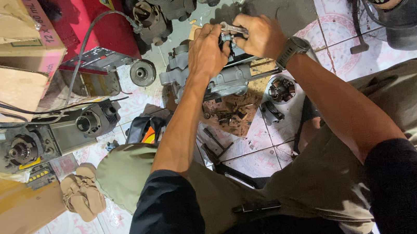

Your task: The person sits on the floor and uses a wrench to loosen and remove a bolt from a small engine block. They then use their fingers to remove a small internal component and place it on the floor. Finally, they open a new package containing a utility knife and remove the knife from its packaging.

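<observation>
Two hands meet on top of a grey metal engine part (225, 78) on the tiled floor (259, 153). First, the left hand (207, 49) wraps tight around the part's top. Right beside it, touching, the right hand (260, 35) pinches a silver wrench (232, 28). Below the hands, a wooden board (229, 112) holds small parts.

- Bare floor (334, 50) tiles lie open right of the grey engine casing (220, 81).
- Left is crowded: round metal part (142, 73), red machine (98, 25), cables.
- Loose parts (229, 114) and a bowl (281, 90) block the near side.
</observation>
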